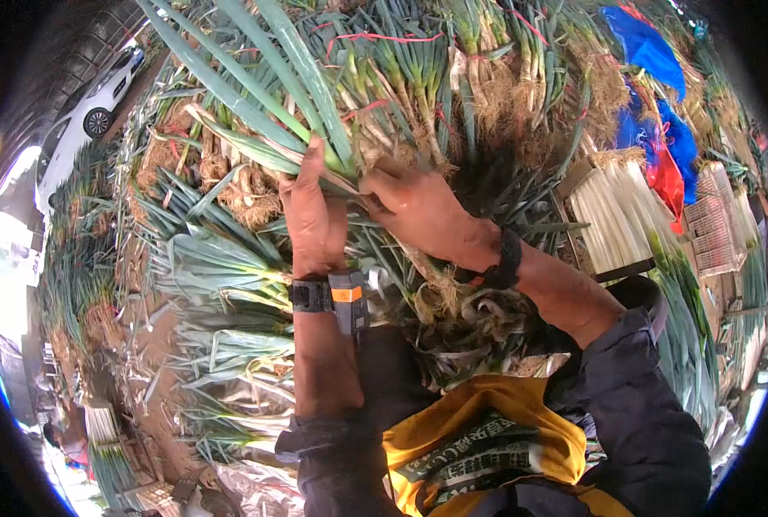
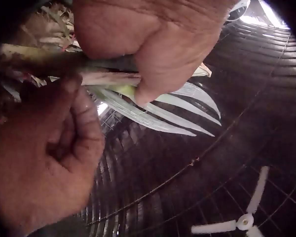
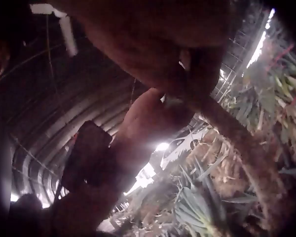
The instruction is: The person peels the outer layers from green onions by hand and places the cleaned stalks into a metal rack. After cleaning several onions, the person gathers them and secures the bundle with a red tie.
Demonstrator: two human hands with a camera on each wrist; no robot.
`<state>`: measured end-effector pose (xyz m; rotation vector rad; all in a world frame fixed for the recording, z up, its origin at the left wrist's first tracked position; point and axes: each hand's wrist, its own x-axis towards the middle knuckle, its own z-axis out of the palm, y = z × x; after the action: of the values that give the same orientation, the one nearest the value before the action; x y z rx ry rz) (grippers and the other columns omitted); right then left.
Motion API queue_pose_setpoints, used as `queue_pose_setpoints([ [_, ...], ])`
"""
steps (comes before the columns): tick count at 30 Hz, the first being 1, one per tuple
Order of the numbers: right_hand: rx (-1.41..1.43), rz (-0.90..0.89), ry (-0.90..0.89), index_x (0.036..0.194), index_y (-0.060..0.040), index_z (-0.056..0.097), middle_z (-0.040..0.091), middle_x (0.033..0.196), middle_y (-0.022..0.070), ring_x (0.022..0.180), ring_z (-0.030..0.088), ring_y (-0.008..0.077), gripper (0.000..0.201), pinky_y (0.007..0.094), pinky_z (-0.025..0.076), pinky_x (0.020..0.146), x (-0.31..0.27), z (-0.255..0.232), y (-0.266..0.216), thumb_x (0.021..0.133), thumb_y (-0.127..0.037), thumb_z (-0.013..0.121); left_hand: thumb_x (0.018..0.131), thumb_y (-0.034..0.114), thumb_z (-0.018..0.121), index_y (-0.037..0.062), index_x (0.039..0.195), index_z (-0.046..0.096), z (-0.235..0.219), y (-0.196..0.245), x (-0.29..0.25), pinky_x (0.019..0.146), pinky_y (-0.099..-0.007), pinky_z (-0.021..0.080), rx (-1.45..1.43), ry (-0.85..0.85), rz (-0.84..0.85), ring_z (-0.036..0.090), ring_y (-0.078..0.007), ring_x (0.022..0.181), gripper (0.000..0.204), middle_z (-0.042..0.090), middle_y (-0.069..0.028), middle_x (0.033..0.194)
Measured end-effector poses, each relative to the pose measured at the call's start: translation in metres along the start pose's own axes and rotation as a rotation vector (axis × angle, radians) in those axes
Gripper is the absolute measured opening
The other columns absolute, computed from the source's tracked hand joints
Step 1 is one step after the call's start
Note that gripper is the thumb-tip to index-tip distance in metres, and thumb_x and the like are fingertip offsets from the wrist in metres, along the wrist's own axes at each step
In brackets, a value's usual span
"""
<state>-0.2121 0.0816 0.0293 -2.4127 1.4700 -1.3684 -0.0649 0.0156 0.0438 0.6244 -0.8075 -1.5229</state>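
A long green onion (image 1: pixel 293 77) is held up in front of the person, its leaves fanning to the upper left and its rooty end pointing down right. My left hand (image 1: pixel 313 215) grips it where the leaves meet the stalk, thumb laid along it. Close beside, my right hand (image 1: pixel 422 211) has curled fingers and pinches the onion just below. In the left wrist view, a pale brownish outer layer (image 2: pixel 111 78) stretches between the two hands. The stalk (image 3: pixel 241 138) slants down under the right hand in the right wrist view, which is dark.
Loose green onions (image 1: pixel 220 258) lie piled at the left. Bundles with red ties (image 1: pixel 487 86) line the back. Peeled white stalks (image 1: pixel 612 211) fill a crate at the right, near a pink plastic basket (image 1: pixel 715 220). A white car (image 1: pixel 91 112) stands far left.
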Motion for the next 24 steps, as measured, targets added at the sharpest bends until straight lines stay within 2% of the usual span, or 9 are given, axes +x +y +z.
queue_pose_setpoints([
  [6,0.297,0.139,-0.123,0.096,-0.0041,0.053,0.059,0.089,0.0167,0.079,0.064,0.0375,0.021,0.0455,0.053,0.066,-0.001,-0.017,0.004,0.085,-0.010,0.069,0.094,0.019,0.073,0.0075,0.135,0.058,-0.002,0.004,0.004,0.099,-0.0378,0.049,-0.154,-0.003,-0.039,0.061,-0.0186,0.111,0.045,0.065,-0.0034,0.123],
  [9,0.090,-0.205,-0.270,0.099,-0.0055,0.056,0.061,0.091,0.0152,0.079,0.066,0.0367,0.014,0.0415,0.052,0.065,-0.028,-0.012,0.011,0.089,-0.011,0.065,0.096,0.022,0.069,0.0048,0.133,0.057,-0.021,-0.002,0.014,0.094,-0.0396,0.052,-0.117,0.023,0.094,0.064,-0.0230,0.107,0.043,0.065,-0.0080,0.124],
  [12,-0.320,-0.485,-0.594,0.104,-0.0041,0.058,0.064,0.096,0.0138,0.083,0.067,0.0351,0.016,0.0428,0.053,0.069,-0.121,-0.002,0.015,0.093,-0.015,0.061,0.098,0.020,0.066,0.0035,0.136,0.057,-0.029,0.014,0.012,0.096,-0.0395,0.052,-0.077,0.070,0.095,0.064,-0.0234,0.109,0.042,0.065,-0.0079,0.126],
  [15,0.041,-0.419,-0.941,0.110,-0.0020,0.061,0.066,0.100,0.0127,0.086,0.067,0.0333,0.021,0.0422,0.054,0.074,-0.230,0.009,0.055,0.096,-0.018,0.060,0.098,0.020,0.067,0.0031,0.137,0.057,-0.026,0.021,0.011,0.094,-0.0381,0.051,0.064,0.071,0.119,0.063,-0.0223,0.108,0.043,0.066,-0.0072,0.123],
  [17,0.350,-0.316,-0.948,0.114,-0.0006,0.063,0.068,0.103,0.0119,0.088,0.068,0.0321,0.025,0.0419,0.054,0.078,-0.222,0.006,0.066,0.098,-0.019,0.060,0.097,0.020,0.068,0.0042,0.133,0.059,-0.029,0.016,0.002,0.088,-0.0360,0.051,0.228,0.056,0.054,0.063,-0.0178,0.103,0.040,0.067,-0.0056,0.117],
  [19,0.634,0.069,-1.000,0.116,-0.0030,0.066,0.071,0.101,0.0138,0.089,0.069,0.0301,0.026,0.0398,0.055,0.080,-0.147,-0.016,0.027,0.098,-0.022,0.063,0.099,0.021,0.067,0.0033,0.130,0.060,-0.036,0.006,-0.012,0.081,-0.0350,0.052,0.419,0.026,0.177,0.064,-0.0163,0.093,0.036,0.068,-0.0053,0.110],
  [20,0.791,0.357,-0.928,0.116,-0.0062,0.068,0.073,0.098,0.0152,0.088,0.071,0.0293,0.026,0.0397,0.056,0.079,-0.102,-0.023,0.011,0.097,-0.024,0.065,0.100,0.022,0.066,0.0029,0.128,0.061,-0.030,0.000,-0.006,0.078,-0.0345,0.053,0.516,-0.009,0.254,0.064,-0.0156,0.088,0.035,0.069,-0.0051,0.107],
  [22,0.308,0.374,-0.275,0.124,-0.0054,0.066,0.074,0.111,0.0128,0.098,0.071,0.0216,0.034,0.0337,0.056,0.086,-0.034,-0.041,-0.011,0.097,-0.026,0.069,0.100,0.022,0.065,0.0021,0.125,0.061,-0.014,0.003,-0.007,0.072,-0.0330,0.054,0.481,-0.066,0.246,0.064,-0.0142,0.081,0.032,0.069,-0.0042,0.102],
  [24,0.551,0.474,-0.120,0.124,-0.0023,0.065,0.073,0.111,0.0091,0.103,0.068,0.0143,0.034,0.0307,0.054,0.092,0.009,-0.049,-0.006,0.095,-0.018,0.072,0.100,0.022,0.066,0.0021,0.123,0.062,0.011,0.002,-0.013,0.070,-0.0307,0.054,0.184,-0.094,0.077,0.064,-0.0127,0.078,0.031,0.067,-0.0028,0.098],
])
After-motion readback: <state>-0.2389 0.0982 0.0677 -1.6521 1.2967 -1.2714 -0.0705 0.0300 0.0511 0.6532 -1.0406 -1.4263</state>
